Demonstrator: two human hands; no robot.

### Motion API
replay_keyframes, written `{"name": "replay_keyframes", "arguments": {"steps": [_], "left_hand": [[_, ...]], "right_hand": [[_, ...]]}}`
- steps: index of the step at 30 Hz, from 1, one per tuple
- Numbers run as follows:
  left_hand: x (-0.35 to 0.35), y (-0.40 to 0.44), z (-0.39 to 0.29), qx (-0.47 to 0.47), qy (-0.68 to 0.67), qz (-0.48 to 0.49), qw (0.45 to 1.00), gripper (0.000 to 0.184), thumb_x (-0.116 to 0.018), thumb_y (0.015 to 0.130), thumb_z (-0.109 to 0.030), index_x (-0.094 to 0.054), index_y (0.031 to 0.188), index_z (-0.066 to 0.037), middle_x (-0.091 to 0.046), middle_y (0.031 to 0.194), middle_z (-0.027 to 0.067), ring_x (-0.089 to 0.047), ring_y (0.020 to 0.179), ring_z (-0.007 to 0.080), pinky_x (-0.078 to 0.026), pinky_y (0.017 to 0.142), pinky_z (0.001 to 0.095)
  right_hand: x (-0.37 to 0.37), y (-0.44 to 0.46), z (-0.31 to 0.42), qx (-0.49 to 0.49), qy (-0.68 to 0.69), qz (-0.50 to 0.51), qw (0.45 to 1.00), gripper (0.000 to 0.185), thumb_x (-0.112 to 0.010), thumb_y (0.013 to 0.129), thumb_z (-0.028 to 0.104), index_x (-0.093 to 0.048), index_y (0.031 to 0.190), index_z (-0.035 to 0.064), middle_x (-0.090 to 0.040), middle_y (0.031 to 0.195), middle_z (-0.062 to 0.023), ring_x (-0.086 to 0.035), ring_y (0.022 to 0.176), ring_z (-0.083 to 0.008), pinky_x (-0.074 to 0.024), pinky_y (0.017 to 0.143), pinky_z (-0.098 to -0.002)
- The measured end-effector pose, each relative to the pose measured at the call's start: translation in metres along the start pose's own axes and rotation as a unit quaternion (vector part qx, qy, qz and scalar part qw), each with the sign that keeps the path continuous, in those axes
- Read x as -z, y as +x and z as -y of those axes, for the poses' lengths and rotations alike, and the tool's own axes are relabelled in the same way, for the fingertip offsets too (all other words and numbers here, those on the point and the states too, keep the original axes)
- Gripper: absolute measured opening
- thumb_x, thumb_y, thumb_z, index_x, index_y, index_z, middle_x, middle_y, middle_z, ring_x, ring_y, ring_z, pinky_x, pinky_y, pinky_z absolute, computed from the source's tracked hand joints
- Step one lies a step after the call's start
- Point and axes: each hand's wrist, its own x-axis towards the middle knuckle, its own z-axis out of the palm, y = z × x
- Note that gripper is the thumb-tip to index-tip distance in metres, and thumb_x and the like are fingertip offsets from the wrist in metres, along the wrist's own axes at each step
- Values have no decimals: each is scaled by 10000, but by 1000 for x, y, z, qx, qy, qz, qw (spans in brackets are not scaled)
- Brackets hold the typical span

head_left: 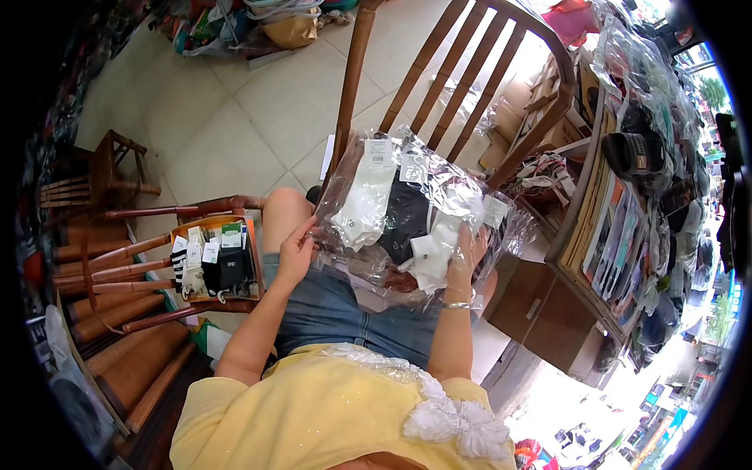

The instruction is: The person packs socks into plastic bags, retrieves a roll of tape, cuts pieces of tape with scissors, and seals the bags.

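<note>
A clear plastic bag (398,270) lies across my lap and the seat of a wooden chair. Through the plastic show white socks (368,200) with a paper label and a dark pair (406,213) in the middle. More white socks (432,252) are at the right. My left hand (298,249) pinches the bag's left edge, fingers closed. My right hand (468,254), with a bracelet at the wrist, is at the bag's right part beside the white socks; its fingers are partly hidden by plastic and glare.
An orange box (255,270) of labelled socks rests on a bamboo chair (227,205) at the left. The slatted chair back (468,66) rises ahead. A table (558,249) piled with packaged goods stands right. A small wooden stool (110,176) is far left.
</note>
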Motion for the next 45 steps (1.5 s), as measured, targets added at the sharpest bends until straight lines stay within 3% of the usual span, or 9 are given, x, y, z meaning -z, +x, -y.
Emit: {"name": "replay_keyframes", "arguments": {"steps": [11,20,25,27,31,35,37,40,45], "left_hand": [[2,1,3,40,-26,-3,999,457,-409,889,80,-455,1325,-49,-577,1058,71,-492,677,56,-413,551,185],[8,7,3,32,-27,3,999,419,-425,882,41,-496,1283,-56,-571,1044,59,-510,686,72,-434,563,197],[25,6,5,167,-256,31,952,460,-471,903,-104,-403,1357,-94,-567,1120,89,-569,793,112,-502,662,258],[22,13,-21,208,-244,21,947,480,-494,904,-128,-381,1369,-99,-575,1110,89,-575,818,117,-508,678,270],[17,35,-29,233,-64,105,965,543,-560,897,-184,-346,1386,-82,-597,1052,65,-574,839,114,-498,681,265],[14,76,29,195,-46,137,970,622,-645,853,-232,-346,1370,-56,-586,957,44,-559,834,124,-482,659,267],[5,81,21,173,-56,101,978,634,-614,877,-312,-327,1375,-44,-557,1093,79,-550,956,164,-477,761,294],[5,89,20,349,-242,130,896,775,-532,865,-538,-263,1406,-53,-433,1344,118,-380,1255,254,-320,1026,387],[-12,85,20,339,59,56,937,697,-557,850,-512,-361,1388,-116,-408,1361,134,-336,1277,254,-310,1008,429]], "right_hand": [[26,-49,-39,112,-209,11,971,690,-599,771,44,-275,1371,-61,-381,1348,-212,-453,1192,-277,-353,1007,-352],[40,-54,-22,173,-335,82,923,584,-536,724,20,-447,1301,11,-442,1273,-242,-410,1184,-389,-326,1018,-437],[86,-136,-4,262,-460,160,833,537,-569,788,39,-440,1308,22,-369,1340,-261,-387,1243,-387,-388,944,-445],[133,-139,-31,-183,-153,132,962,448,-599,824,99,-482,1250,21,-423,1329,-172,-450,1195,-275,-389,964,-375],[131,-84,-43,57,-94,-147,983,420,-608,852,160,-476,1222,14,-574,1061,-66,-553,845,-101,-458,675,-220],[162,1,-113,25,-108,58,992,507,-650,816,177,-472,1253,-11,-547,1088,-138,-538,974,-192,-453,827,-297],[164,31,-125,-136,-177,85,971,662,-687,807,287,-391,1328,5,-500,1134,-131,-533,976,-197,-449,829,-300],[138,25,-91,-155,-109,44,981,759,-657,832,350,-271,1397,22,-465,1219,-123,-518,969,-195,-436,818,-288],[106,37,-96,-148,8,43,988,768,-651,845,200,-184,1430,31,-400,1337,-119,-454,1129,-222,-373,955,-314]]}}
